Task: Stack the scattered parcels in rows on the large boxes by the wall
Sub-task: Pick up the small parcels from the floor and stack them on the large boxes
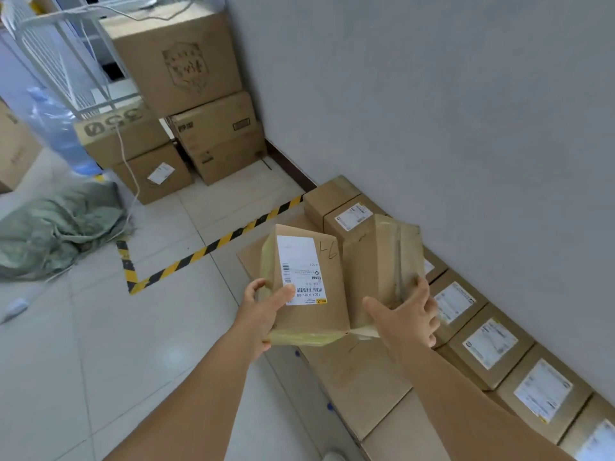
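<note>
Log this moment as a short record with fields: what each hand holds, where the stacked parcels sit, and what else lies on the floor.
left hand: left hand grips the labelled parcel, thumb on its label
right hand: right hand holds the taped parcel from below, fingers curled round its far side
parcel row: row of parcels lined along the wall, labels up
support: large boxes lying flat under the row
floor items: green sack; hazard tape
background: stacked cartons in the corner

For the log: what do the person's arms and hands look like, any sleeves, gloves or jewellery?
Both forearms are bare as far as the frame shows; no sleeve is in view. The left hand and right hand wear no gloves, and no watch, ring or wristband is visible.
</note>
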A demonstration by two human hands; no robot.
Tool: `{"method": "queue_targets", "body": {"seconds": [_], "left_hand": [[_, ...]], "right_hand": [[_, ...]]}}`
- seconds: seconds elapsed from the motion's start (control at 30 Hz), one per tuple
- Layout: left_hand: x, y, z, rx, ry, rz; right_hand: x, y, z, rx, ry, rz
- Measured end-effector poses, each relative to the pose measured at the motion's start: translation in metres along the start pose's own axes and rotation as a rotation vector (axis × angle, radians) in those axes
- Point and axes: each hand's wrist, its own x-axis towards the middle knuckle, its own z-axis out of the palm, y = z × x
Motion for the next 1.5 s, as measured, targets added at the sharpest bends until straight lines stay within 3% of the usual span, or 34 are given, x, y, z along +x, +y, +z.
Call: {"method": "queue_targets", "body": {"seconds": [0.17, 0.3, 0.77, 1.03, 1.17, 1.37, 1.5], "left_hand": [[0.064, 0.040, -0.007, -0.013, 0.070, -0.004], [0.115, 0.059, -0.014, 0.014, 0.073, -0.029], [0.345, 0.111, -0.045, 0.314, -0.199, -0.226], [0.450, 0.099, -0.053, 0.485, -0.339, -0.260], [0.482, 0.090, -0.049, 0.475, -0.342, -0.251], [0.517, 0.084, -0.056, 0.509, -0.302, -0.212], [0.529, 0.082, -0.059, 0.458, -0.134, -0.160]], "right_hand": [[0.050, -0.033, 0.033, 0.058, -0.003, 0.028], [0.075, -0.049, 0.065, -0.031, -0.006, 0.060], [0.151, -0.084, 0.238, -0.316, 0.076, 0.343], [0.194, -0.069, 0.317, -0.561, 0.208, 0.415], [0.203, -0.063, 0.354, -0.505, 0.222, 0.517], [0.200, -0.062, 0.396, -0.441, 0.319, 0.295], [0.198, -0.066, 0.394, -0.436, 0.150, 0.162]]}}
